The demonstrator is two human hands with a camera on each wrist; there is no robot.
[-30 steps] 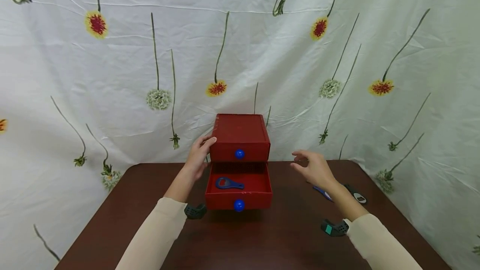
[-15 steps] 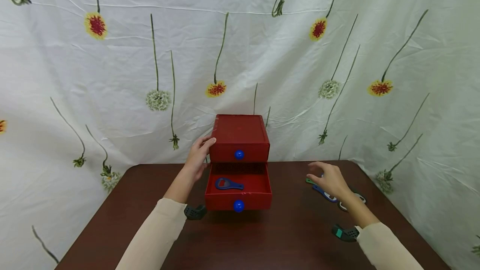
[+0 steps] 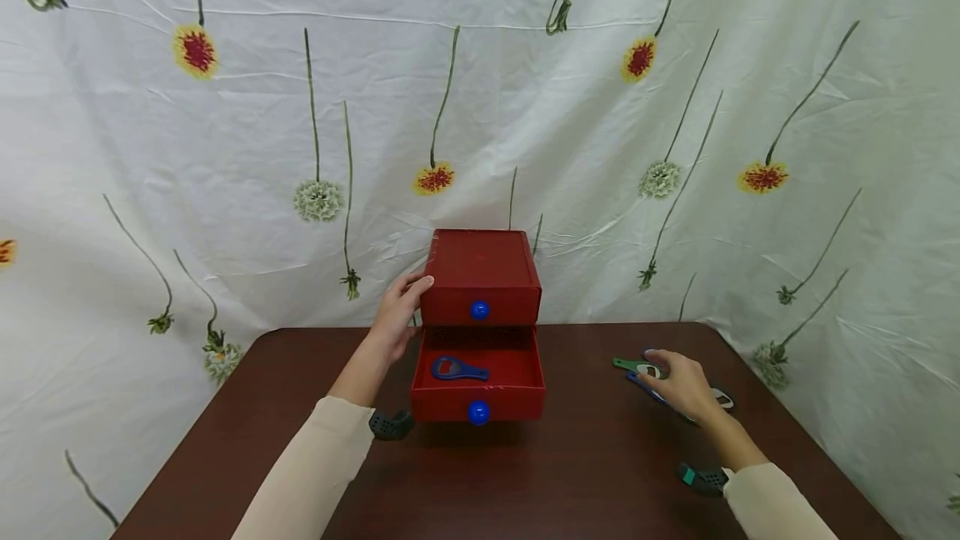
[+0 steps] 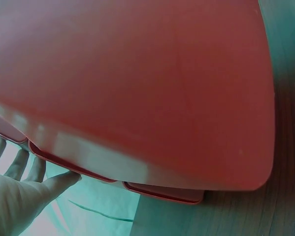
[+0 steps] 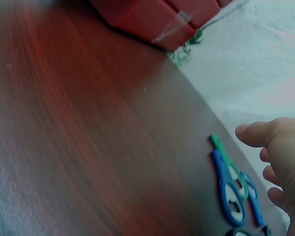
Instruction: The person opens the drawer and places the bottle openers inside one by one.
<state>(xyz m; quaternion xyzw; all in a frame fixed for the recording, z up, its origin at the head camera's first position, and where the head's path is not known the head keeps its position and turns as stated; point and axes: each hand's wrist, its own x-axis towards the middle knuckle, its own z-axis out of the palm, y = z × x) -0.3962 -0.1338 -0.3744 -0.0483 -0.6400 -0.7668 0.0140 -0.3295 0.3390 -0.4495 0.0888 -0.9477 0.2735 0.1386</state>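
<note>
My left hand rests against the left side of a small red drawer cabinet, fingers extended along its wall. The lower drawer is pulled out, and a blue bottle opener lies inside. On the right, my right hand hovers over several bottle openers on the table, its fingers loosely bent with nothing in them. A green bottle opener and a blue bottle opener lie side by side below the thumb. Another blue one is nearer the fingers, and a dark one shows at the frame's bottom.
The cabinet stands on a dark brown table near its back edge. Behind hangs a white flowered cloth. The upper drawer, with a blue knob, is pushed in; the lower drawer's knob sticks out toward me.
My right hand has moved right and down, from beside the cabinet to over the bottle openers, and the green one has come into sight. My left hand has stayed on the cabinet.
</note>
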